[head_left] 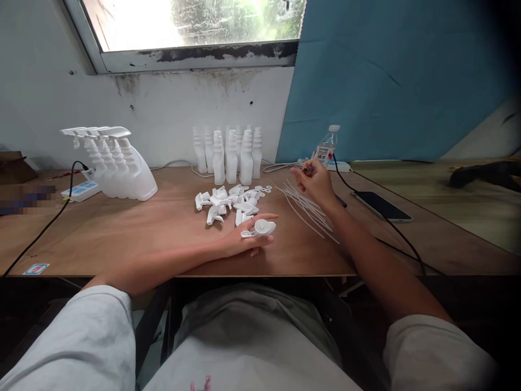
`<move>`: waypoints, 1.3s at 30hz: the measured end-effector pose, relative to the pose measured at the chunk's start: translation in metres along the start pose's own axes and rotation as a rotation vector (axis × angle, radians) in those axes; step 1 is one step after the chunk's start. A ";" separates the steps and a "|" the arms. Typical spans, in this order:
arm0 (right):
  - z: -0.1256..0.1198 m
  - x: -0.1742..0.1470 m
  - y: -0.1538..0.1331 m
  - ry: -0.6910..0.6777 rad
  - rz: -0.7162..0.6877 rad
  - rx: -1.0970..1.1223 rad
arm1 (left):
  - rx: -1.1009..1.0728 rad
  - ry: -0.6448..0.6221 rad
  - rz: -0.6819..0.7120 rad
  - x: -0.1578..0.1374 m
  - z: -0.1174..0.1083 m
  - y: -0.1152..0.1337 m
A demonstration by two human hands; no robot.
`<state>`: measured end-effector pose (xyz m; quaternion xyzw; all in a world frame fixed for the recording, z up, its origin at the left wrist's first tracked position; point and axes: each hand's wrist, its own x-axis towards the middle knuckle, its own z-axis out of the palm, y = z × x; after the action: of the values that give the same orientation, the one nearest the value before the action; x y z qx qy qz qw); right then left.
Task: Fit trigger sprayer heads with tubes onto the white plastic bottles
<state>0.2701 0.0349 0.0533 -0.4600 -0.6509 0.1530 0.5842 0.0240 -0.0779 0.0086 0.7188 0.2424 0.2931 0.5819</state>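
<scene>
topped bottles (pixel 140 176) are standing at left, likely for clearance. loose heads (pixel 220 201) are lying within short reach. my half-curled left hand (pixel 240 240) is holding a spray head (pixel 262 228) just before them. my right hand (pixel 318 180) is hovering by thin tubes (pixel 307 207), fingers bent; its hold i cannot tell. forearms (pixel 175 262) are spanning the table's front edge (pixel 301 271); room is lying between bottles and heads.

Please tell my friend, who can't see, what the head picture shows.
A person's left hand holds a white plastic part at a brown table; their right hand is near thin white tubes. White bottles stand behind loose white parts.
</scene>
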 end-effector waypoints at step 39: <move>0.045 -0.077 -0.058 -0.455 -0.679 -0.032 | 0.729 0.668 0.260 0.014 -0.054 -0.014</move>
<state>0.1976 -0.0405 0.0360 -0.1822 -0.8807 0.0394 0.4354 -0.0039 -0.0279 0.0047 0.7664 0.4101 0.4733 0.1430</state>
